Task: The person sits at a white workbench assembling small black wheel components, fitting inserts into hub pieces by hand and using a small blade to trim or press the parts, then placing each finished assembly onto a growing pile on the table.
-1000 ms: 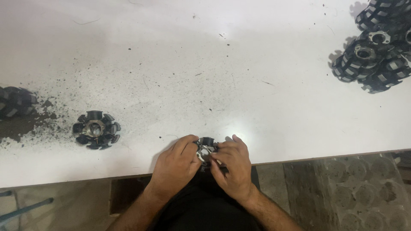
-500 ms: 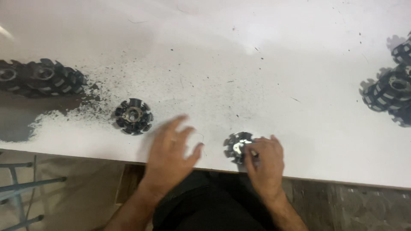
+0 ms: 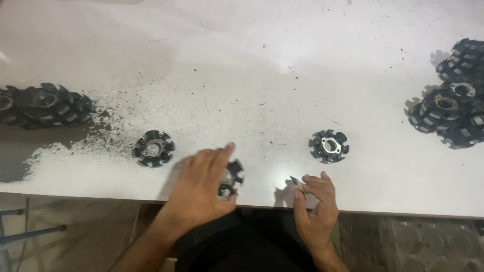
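Note:
My left hand (image 3: 201,187) lies over a black toothed ring (image 3: 233,177) near the table's front edge, fingers on top and thumb at its near side; the hand is blurred. My right hand (image 3: 316,201) rests at the front edge and pinches a small pointed metal piece (image 3: 295,182) between thumb and fingers. A second black toothed ring (image 3: 328,146) with a bright metal centre lies flat just beyond the right hand, apart from it. A third ring (image 3: 154,148) lies to the left of my left hand.
The white table (image 3: 262,75) is strewn with dark grit, thickest at the left. A heap of black rings (image 3: 45,103) sits at the left edge and another heap (image 3: 451,108) at the right edge. The front edge (image 3: 383,212) runs below my hands.
The right hand has let go of its ring, which now lies on the table beyond it. The left hand has closed over a ring by the front edge. The view shifted.

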Available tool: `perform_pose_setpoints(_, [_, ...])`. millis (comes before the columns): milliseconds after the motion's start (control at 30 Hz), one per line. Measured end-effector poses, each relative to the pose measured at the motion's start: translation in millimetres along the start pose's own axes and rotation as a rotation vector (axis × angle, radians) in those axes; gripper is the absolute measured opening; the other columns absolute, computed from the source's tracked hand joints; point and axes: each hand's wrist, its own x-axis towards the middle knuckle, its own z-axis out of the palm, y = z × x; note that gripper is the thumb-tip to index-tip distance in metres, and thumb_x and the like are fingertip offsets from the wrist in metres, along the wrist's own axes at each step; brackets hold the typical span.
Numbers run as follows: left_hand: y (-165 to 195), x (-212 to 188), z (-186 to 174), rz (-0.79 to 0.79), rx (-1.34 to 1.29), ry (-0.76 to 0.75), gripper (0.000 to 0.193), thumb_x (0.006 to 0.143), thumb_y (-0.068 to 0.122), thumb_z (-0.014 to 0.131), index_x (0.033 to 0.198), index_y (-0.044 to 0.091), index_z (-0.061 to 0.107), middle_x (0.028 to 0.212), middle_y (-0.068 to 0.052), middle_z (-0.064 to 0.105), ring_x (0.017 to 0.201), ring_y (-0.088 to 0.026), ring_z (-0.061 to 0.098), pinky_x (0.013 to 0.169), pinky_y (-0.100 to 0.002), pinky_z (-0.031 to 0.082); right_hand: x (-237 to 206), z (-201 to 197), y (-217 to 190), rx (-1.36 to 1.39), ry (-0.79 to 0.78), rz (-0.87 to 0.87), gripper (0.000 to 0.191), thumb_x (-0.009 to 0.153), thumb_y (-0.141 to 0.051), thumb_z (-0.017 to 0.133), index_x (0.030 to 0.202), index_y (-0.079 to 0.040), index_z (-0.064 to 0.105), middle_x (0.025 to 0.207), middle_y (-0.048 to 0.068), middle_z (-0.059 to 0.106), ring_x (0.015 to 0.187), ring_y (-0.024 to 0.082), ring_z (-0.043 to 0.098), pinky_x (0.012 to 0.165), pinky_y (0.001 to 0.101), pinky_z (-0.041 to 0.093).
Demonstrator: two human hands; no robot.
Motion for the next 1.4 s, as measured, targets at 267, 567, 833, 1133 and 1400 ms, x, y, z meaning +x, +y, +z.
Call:
perform_pose_setpoints(267, [29,-3,33,0.316,-0.222,0.453,0.073,0.078,0.034,0.082,0.135,0.005,0.049,0.146,-0.028,0.046,0.136,-0.041,0.045,0.110,-0.055,0.040,-10,-4,2,0.028,-0.059,0.012,0.023,0.092,-0.006,0.072,0.111,-0.008,0.059,0.109,0.011,0.072,0.114,0.025,0.069,0.125,0.0598,0.034])
perform_pose_setpoints(567, [25,11,47,0.005,-0.303,0.299,0.017,0.083,0.019,0.077,0.092,0.006,0.070,0.133,-0.016,0.059,0.120,-0.035,0.058,0.102,-0.052,0.045,2,37,-24,0.032,-0.225,-0.059,0.021,0.088,-0.007,0.076,0.105,-0.007,0.063,0.103,0.008,0.071,0.107,0.024,0.069,0.120,0.0587,0.035])
perform_pose_setpoints(833, [18,6,57,-0.019,-0.348,0.345,0.020,0.080,0.020,0.078,0.094,0.007,0.073,0.129,-0.012,0.062,0.119,-0.032,0.057,0.100,-0.049,0.044,6,50,-31,-0.065,-0.273,-0.121,0.026,0.084,-0.004,0.078,0.106,-0.007,0.064,0.104,0.006,0.070,0.107,0.023,0.068,0.121,0.0579,0.033])
perform_pose_setpoints(1133, [21,4,56,0.047,-0.349,0.476,0.013,0.080,0.013,0.076,0.092,0.008,0.072,0.130,-0.010,0.061,0.123,-0.030,0.055,0.102,-0.049,0.043,16,47,-34,-0.068,-0.348,-0.137,0.026,0.082,-0.004,0.079,0.105,-0.007,0.066,0.099,0.007,0.070,0.099,0.023,0.069,0.116,0.0592,0.040])
perform_pose_setpoints(1400, [26,9,67,0.042,-0.382,0.492,0.011,0.084,0.014,0.076,0.087,0.008,0.068,0.127,-0.010,0.063,0.120,-0.028,0.057,0.104,-0.051,0.040,28,42,-40,-0.002,-0.375,-0.072,0.022,0.083,-0.003,0.078,0.100,-0.007,0.067,0.094,0.004,0.073,0.089,0.022,0.072,0.112,0.0569,0.049])
